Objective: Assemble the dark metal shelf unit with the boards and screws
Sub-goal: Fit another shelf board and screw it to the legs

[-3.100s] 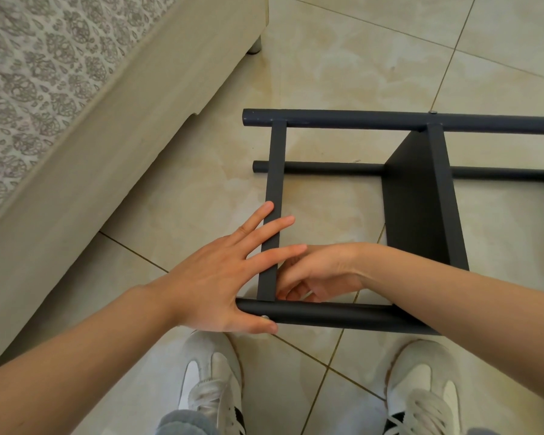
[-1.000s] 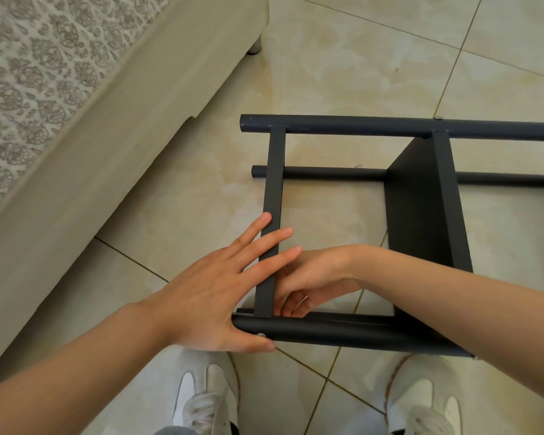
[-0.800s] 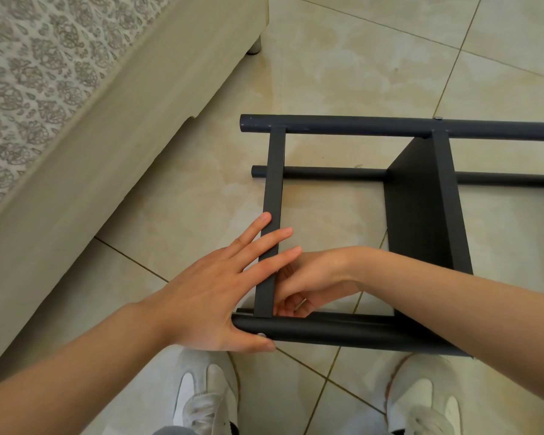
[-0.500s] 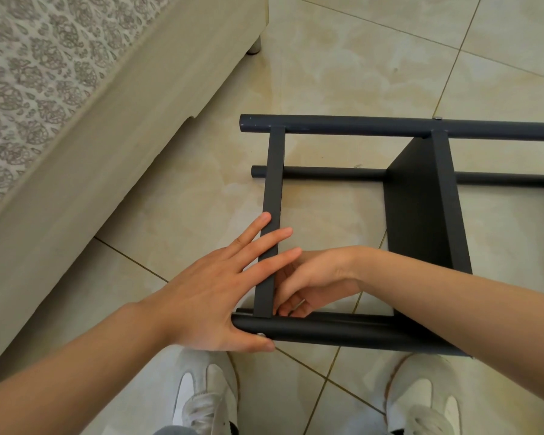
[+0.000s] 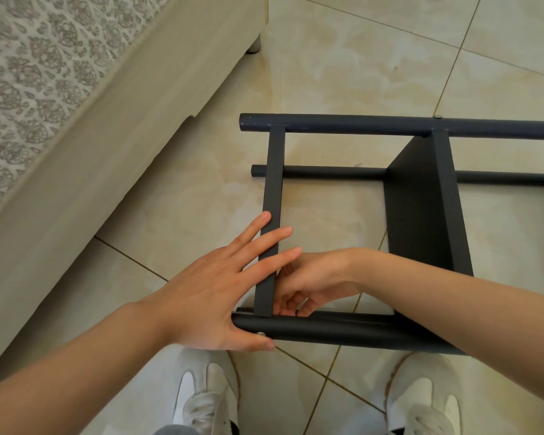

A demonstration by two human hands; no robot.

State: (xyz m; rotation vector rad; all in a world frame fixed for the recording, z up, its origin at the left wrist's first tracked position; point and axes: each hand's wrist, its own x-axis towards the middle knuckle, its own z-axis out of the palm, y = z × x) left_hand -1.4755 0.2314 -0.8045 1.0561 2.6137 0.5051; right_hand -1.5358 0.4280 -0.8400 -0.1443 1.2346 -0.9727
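The dark metal shelf unit (image 5: 390, 125) lies on its side on the tiled floor, with one dark board (image 5: 421, 208) fixed between its tubes. My left hand (image 5: 208, 293) lies flat with straight fingers across the left crossbar (image 5: 272, 183). Its thumb presses the near tube (image 5: 343, 329) beside a silver screw head (image 5: 260, 334). My right hand (image 5: 314, 277) reaches inside the frame. Its fingers curl round a small fastener at the corner joint, mostly hidden behind the crossbar and tube.
A beige bed frame (image 5: 76, 152) with a patterned cover runs along the left, its leg (image 5: 253, 47) at the top. My white shoes (image 5: 201, 400) (image 5: 424, 400) stand just in front of the near tube. A second screw (image 5: 437, 116) sits on the far tube.
My right hand's fingers have shifted a little at the corner joint. My left hand and the frame have stayed where they were over the last second.
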